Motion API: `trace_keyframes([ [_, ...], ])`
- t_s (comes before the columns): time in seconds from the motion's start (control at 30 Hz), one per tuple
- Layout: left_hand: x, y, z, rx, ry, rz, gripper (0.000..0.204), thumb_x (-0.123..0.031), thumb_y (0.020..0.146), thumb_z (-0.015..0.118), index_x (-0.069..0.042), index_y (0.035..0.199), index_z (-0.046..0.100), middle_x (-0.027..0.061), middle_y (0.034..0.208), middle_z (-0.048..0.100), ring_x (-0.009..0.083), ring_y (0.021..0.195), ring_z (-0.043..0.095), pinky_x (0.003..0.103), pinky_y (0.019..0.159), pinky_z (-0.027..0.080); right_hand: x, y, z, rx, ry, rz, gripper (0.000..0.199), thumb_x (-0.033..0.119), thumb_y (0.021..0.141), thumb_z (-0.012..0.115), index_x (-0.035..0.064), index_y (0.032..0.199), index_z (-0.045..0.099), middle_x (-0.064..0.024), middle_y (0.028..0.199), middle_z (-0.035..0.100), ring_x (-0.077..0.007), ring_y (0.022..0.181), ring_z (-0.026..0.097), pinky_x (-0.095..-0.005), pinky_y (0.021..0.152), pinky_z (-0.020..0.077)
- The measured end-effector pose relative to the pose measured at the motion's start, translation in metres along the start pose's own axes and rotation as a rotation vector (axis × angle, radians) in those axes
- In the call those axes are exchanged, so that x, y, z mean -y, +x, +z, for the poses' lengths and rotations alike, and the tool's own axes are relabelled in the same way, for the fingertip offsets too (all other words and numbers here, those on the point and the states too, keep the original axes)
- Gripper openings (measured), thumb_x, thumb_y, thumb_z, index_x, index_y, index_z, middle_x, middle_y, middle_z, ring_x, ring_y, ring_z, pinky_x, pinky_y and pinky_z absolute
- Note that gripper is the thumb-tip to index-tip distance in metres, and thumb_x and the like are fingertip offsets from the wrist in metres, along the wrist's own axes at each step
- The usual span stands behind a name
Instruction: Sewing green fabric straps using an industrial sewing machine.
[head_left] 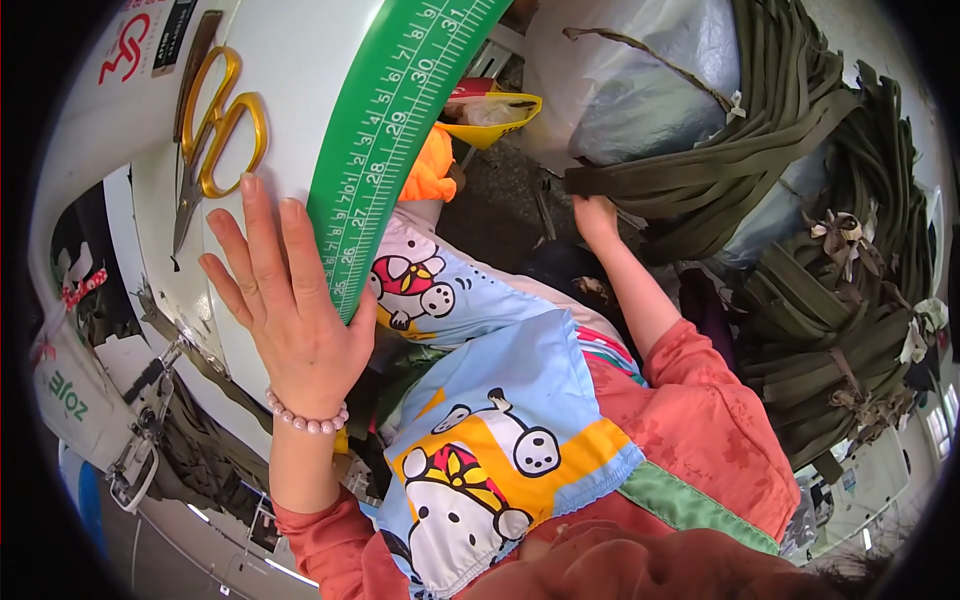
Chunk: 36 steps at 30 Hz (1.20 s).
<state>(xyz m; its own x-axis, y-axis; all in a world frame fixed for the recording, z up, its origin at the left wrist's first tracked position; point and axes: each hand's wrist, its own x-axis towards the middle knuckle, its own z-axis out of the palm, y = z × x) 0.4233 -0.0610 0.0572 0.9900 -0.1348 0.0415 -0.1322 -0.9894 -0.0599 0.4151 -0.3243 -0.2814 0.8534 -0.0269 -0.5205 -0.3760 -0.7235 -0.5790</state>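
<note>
My left hand [302,310] lies flat on the white table [285,60], its fingers spread, a beaded bracelet at the wrist. Its thumb rests by the near end of a green ruler strip [375,150] with white markings along the table edge. Just beyond the fingertips are scissors [232,130] with gold handles. Down to the right, my right hand [597,218] is closed at the end of a bundle of dark olive fabric strips [690,195]. Its fingertips are partly hidden under the strips.
A clear plastic bag [640,110] sits behind the strips, with more tied olive bundles [830,370] at the right. A yellow container [500,120] and orange cloth [432,165] are beside the table edge. White sewing machine parts [90,400] stand at the left. A printed apron [500,400] covers my lap.
</note>
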Motion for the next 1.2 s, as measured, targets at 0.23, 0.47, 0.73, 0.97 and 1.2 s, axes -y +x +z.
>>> trace_keyframes([
  [0.23,-0.005,0.006,0.000,0.016,-0.028,0.009,0.100,-0.011,0.065,0.073,-0.007,0.151,0.022,0.0163,0.158,0.019,0.0416,0.146,0.010,0.060,0.114,0.005,-0.033,-0.006,0.007,0.276,-0.102,0.012,0.033,0.030,0.088,0.057,0.0015,0.104,0.065,-0.0258,0.099,0.065,-0.0448,0.096,0.061,-0.0498,0.084,0.0485],
  [0.47,-0.003,0.008,-0.003,0.017,-0.042,0.038,0.100,-0.007,0.065,0.070,-0.005,0.151,0.020,0.0152,0.159,0.017,0.0402,0.146,0.010,0.059,0.115,0.005,-0.006,-0.122,-0.067,0.089,-0.136,-0.206,0.031,0.027,0.089,0.060,0.0010,0.106,0.064,-0.0188,0.106,0.065,-0.0369,0.104,0.060,-0.0426,0.093,0.0442],
  [0.73,0.002,0.010,-0.005,0.027,-0.058,0.109,0.103,-0.002,0.061,0.066,-0.003,0.152,0.017,0.0145,0.159,0.014,0.0386,0.147,0.008,0.057,0.116,0.006,-0.039,-0.157,-0.069,-0.188,-0.152,-0.302,0.033,0.028,0.088,0.061,0.0031,0.110,0.060,-0.0128,0.111,0.062,-0.0314,0.108,0.055,-0.0431,0.097,0.0371],
  [0.97,0.002,0.017,-0.010,0.089,-0.093,0.211,0.108,-0.002,0.056,0.066,-0.003,0.152,0.015,0.0140,0.159,0.013,0.0371,0.147,0.006,0.055,0.117,0.004,-0.052,-0.154,-0.063,-0.323,-0.114,-0.352,0.028,0.028,0.087,0.063,0.0038,0.101,0.064,-0.0123,0.101,0.065,-0.0308,0.100,0.058,-0.0413,0.091,0.0411],
  [1.2,0.010,0.016,-0.009,0.020,-0.118,0.232,0.110,-0.005,0.054,0.066,-0.003,0.151,0.015,0.0141,0.159,0.012,0.0377,0.147,0.006,0.054,0.118,0.004,-0.054,-0.149,-0.057,-0.373,-0.164,-0.378,0.027,0.032,0.088,0.061,0.0064,0.094,0.067,-0.0097,0.092,0.066,-0.0294,0.093,0.060,-0.0413,0.086,0.0437],
])
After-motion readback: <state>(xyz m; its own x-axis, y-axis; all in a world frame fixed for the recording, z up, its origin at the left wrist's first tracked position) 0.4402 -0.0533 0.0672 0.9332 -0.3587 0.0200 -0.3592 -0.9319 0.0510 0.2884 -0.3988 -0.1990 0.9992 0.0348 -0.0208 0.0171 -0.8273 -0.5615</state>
